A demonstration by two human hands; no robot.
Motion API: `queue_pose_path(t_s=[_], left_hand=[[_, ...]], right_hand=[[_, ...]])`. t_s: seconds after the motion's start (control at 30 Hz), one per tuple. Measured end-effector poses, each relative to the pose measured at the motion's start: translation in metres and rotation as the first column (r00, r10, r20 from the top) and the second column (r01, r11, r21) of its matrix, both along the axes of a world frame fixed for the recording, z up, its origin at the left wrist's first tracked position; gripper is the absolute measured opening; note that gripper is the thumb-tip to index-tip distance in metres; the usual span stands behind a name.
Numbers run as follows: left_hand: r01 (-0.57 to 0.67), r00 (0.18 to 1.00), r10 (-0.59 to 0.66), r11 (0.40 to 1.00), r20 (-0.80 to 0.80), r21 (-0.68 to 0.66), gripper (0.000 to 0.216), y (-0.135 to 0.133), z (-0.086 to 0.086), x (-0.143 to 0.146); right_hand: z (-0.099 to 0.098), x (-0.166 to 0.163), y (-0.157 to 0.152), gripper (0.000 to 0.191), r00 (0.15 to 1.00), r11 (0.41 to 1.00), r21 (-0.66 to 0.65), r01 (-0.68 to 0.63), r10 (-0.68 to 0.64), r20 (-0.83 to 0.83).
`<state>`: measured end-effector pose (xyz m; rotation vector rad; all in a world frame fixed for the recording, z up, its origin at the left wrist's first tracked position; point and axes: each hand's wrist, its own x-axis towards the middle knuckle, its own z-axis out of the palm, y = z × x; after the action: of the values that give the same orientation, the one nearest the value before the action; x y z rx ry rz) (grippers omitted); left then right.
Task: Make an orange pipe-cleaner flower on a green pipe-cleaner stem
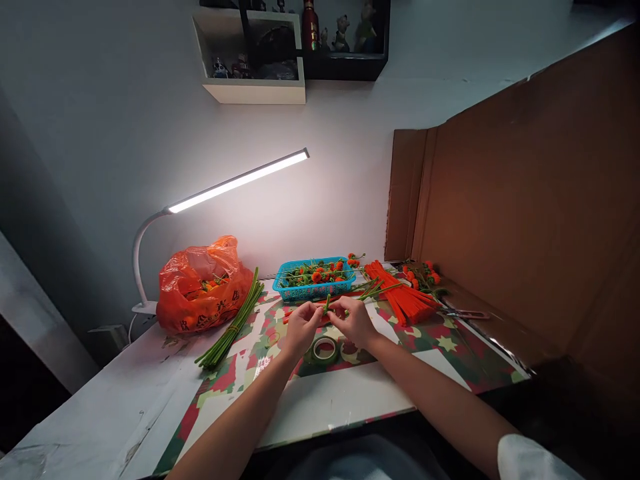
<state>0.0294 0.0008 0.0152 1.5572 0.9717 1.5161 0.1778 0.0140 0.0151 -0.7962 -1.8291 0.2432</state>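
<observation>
Over the patterned table cover, my left hand [301, 327] and my right hand [356, 321] meet, both pinched on a short green stem [327, 305] held upright between the fingertips. An orange strip [290, 314] lies on the table just behind my left hand. A roll of green tape [325, 348] sits on the table right under my wrists, with a second roll [349, 351] beside it.
A blue basket [314, 277] of orange flowers with green stems stands behind the hands. Orange pipe cleaners [403, 295] lie right, scissors [463, 313] beyond. Green stems bundle [235, 322] and orange plastic bag [203, 287] lie left. A desk lamp [235, 182] arches overhead; cardboard [525, 193] walls the right.
</observation>
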Motion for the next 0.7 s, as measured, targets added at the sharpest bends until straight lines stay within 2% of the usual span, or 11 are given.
queue_pose_path(t_s=[0.37, 0.53, 0.7], left_hand=[[-0.097, 0.989, 0.104, 0.993, -0.103, 0.074, 0.036, -0.0003, -0.0036, 0.0002], [-0.115, 0.984, 0.126, 0.989, -0.130, 0.090, 0.035, 0.0007, -0.0035, -0.0012], [-0.169, 0.967, 0.183, 0.981, -0.178, 0.092, 0.037, 0.0047, -0.0068, -0.0023]], right_hand=[[-0.0015, -0.0003, 0.0013, 0.007, 0.998, 0.999, 0.011, 0.051, -0.051, 0.034], [-0.0043, 0.0052, 0.0046, 0.006, 0.982, 0.986, 0.163, 0.027, -0.056, 0.179], [-0.0055, 0.0084, 0.0097, 0.018, 0.931, 0.952, 0.304, -0.018, -0.095, 0.352]])
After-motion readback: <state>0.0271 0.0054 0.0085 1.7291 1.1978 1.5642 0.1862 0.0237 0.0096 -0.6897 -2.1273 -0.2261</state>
